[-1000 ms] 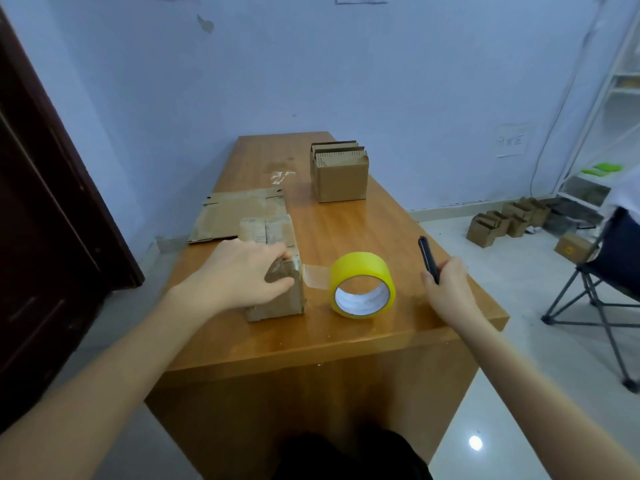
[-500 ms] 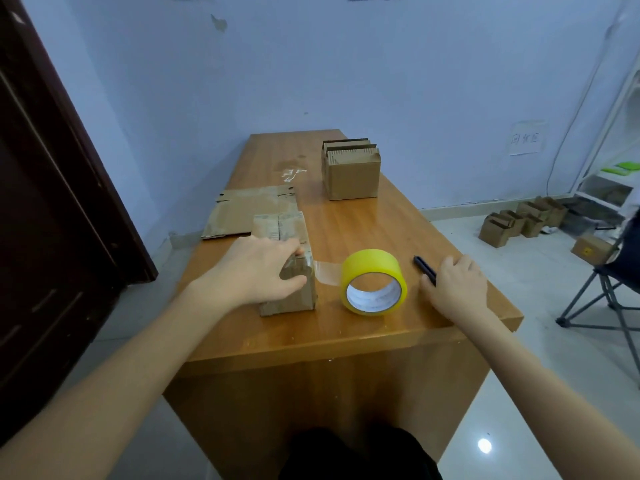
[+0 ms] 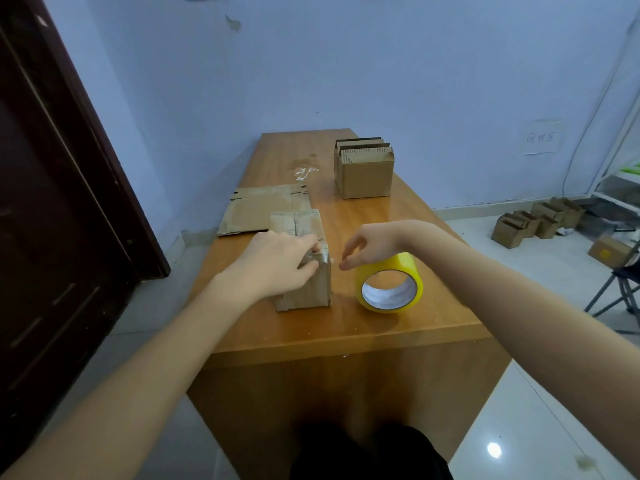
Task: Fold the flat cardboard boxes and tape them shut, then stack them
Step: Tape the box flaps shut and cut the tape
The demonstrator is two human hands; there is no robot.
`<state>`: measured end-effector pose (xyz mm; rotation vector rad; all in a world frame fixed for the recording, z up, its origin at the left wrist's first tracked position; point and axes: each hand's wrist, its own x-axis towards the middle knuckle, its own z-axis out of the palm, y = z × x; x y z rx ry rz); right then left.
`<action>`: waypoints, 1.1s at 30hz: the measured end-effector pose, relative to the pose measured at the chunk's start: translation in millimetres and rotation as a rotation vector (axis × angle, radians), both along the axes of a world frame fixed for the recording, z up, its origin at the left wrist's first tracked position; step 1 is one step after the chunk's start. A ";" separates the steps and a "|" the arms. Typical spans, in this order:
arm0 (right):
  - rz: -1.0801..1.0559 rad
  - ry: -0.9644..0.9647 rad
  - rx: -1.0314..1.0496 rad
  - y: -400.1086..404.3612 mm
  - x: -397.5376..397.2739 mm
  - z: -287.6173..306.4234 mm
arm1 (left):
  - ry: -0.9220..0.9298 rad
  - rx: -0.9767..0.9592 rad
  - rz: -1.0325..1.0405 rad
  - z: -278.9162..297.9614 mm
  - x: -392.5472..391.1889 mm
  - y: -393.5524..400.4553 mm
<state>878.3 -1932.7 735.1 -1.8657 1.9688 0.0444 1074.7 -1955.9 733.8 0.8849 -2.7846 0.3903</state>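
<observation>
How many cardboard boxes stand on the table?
2: one under the left hand at the near box, one far box toward the wall. Flat cardboard lies beside.

Plain packing room: wooden desk [image 3: 346, 334], floor boxes [image 3: 533, 223], shelving [image 3: 623, 174].

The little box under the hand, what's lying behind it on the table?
Behind the little box lies a flat cardboard sheet, unfolded. The box covers its near edge, so that part cannot be seen. The left hand rests on the box's top.

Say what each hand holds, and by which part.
Left hand grips the box at its near top right corner. Right hand holds nothing, above the tape roll.
</observation>
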 end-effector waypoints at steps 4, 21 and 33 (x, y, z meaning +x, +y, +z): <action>-0.025 -0.290 -0.006 7.4 -10.6 -6.6 | 0.010 -0.011 -0.006 -1.6 0.4 -2.5; -0.136 -0.340 -0.350 42.2 -27.2 -14.2 | 0.002 0.014 -0.009 -4.7 0.2 -3.8; -0.225 -0.280 -0.237 32.7 -19.5 -14.4 | 0.041 0.015 -0.012 -9.2 0.6 -4.8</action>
